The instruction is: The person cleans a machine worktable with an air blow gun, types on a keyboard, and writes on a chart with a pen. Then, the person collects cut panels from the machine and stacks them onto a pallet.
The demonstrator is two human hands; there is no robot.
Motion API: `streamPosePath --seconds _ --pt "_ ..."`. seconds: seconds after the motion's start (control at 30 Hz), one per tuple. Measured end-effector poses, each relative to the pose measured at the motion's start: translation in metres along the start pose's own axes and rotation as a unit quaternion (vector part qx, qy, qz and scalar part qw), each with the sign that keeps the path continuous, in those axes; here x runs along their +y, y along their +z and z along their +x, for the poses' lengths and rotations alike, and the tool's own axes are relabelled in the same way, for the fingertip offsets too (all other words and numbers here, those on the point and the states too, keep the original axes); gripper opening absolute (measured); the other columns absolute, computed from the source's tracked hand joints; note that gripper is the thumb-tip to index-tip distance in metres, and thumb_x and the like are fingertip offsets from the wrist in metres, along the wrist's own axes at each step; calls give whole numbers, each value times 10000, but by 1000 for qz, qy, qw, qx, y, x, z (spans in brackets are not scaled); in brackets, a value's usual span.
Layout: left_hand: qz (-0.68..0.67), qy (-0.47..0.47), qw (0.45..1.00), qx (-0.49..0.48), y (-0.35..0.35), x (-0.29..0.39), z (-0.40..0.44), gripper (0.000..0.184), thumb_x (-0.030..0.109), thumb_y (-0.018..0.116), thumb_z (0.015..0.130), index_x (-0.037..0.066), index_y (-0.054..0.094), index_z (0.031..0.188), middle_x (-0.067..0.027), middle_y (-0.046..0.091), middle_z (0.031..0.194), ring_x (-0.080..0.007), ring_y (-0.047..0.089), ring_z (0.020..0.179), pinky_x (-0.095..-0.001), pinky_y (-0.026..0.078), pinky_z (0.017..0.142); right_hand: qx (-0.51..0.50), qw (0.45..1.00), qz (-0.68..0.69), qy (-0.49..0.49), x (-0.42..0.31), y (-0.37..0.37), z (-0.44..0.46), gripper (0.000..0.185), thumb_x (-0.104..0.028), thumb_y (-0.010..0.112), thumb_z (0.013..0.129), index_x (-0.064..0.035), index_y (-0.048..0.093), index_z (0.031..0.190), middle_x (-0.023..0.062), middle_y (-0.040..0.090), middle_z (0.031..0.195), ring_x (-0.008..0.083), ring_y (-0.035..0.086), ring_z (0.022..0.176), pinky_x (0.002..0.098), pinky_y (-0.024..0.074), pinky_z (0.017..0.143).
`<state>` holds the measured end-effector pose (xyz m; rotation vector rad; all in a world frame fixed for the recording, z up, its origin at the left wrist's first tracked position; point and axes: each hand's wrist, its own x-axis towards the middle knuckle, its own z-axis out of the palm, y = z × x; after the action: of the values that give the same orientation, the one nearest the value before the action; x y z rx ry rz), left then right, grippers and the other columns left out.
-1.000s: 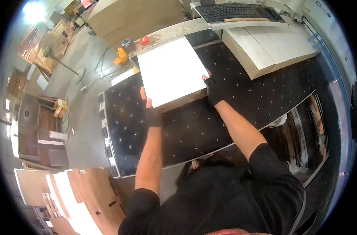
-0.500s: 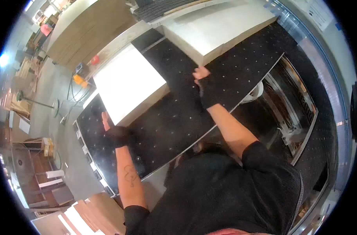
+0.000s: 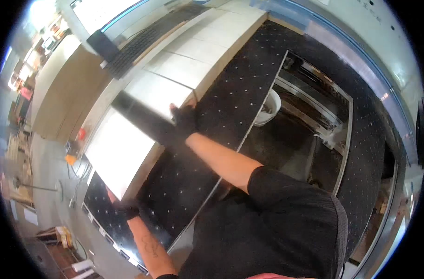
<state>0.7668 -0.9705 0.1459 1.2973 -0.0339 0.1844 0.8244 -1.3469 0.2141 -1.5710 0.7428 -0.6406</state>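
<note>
A white-topped stack of boards lies on the black dotted table. My left hand, in a dark fingerless glove, is at the stack's near-left corner, its visible fingers stretched along the end. A second white-topped stack lies beyond a narrow black gap. My right hand, also gloved, is at that stack's near edge with thumb and fingers apart. Part of its palm and fingers is hidden by the glove and the angle.
More white-topped stacks continue in a row towards the back. A framed opening in the table holds a white bucket and metal rails. A large board pile stands behind on the left. Cables lie on the floor.
My view has turned and shifted to the right. The near stack now sits closer to the row, with a narrower gap. My right hand is now at the row's edge; my left stays at the near stack's corner.
</note>
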Motion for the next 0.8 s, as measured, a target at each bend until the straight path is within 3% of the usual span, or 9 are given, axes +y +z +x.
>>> streamPosePath --seconds 0.13,0.17,0.27,0.3,0.37,0.47,0.67,0.73,0.8 --pt "116 35 992 -35 -11 -3 2 678 561 443 920 164 372 1466 -110 469 1422 -345 503 1231 -501 444 993 -35 999 25 -3 25 25 -8 817 -431 639 881 147 245 1301 339 326 1349 377 352 1265 419 294 1044" --pt "104 26 994 -22 -10 -3 0 642 496 453 923 139 381 1451 -116 477 1400 -331 510 1216 -484 451 984 -85 994 71 -2 31 15 -10 962 -448 644 873 153 79 1369 357 154 1434 395 167 1362 420 181 1123" --pt "5 -11 999 48 22 14 -11 527 293 474 939 57 411 1406 -133 502 1330 -286 527 1171 -433 473 954 -150 989 -5 18 43 -8 5 1017 -424 678 854 120 70 1462 340 112 1522 401 127 1448 435 178 1182" --pt "-40 -27 997 68 26 15 -12 528 292 472 940 53 410 1406 -133 501 1330 -285 526 1173 -433 473 953 -124 992 -13 -6 31 -28 9 980 -421 680 852 106 124 1463 330 163 1515 401 176 1436 436 215 1170" --pt "-132 -69 986 75 10 6 -8 699 562 433 920 141 354 1472 -113 461 1425 -338 497 1242 -501 445 989 -72 995 -55 -49 31 -42 19 828 -458 645 869 56 317 1429 294 353 1442 392 345 1363 433 323 1117" --pt "33 -14 996 76 20 12 -12 685 552 421 928 141 353 1472 -111 459 1425 -337 491 1249 -493 435 1003 -175 984 -22 -10 24 -42 44 784 -498 598 892 54 369 1399 272 434 1390 367 427 1305 420 353 1087" --pt "-119 -72 982 127 56 41 -21 642 510 399 957 139 346 1478 -103 460 1422 -314 469 1273 -472 403 1034 -258 965 21 -32 19 -36 76 679 -514 587 901 -9 500 1347 215 539 1330 317 508 1239 388 389 1044" --pt "8 -27 996 84 37 31 -13 637 505 392 963 138 342 1481 -100 454 1428 -309 459 1282 -469 395 1040 -261 961 12 -90 14 -32 83 609 -473 593 907 -26 550 1317 186 575 1297 302 518 1234 379 389 1035" --pt "17 -25 997 75 26 21 -18 639 507 390 965 137 340 1483 -100 447 1435 -306 453 1288 -466 388 1046 -311 949 40 -35 24 -23 96 582 -440 600 904 -33 557 1317 182 578 1297 295 525 1225 367 382 1039"
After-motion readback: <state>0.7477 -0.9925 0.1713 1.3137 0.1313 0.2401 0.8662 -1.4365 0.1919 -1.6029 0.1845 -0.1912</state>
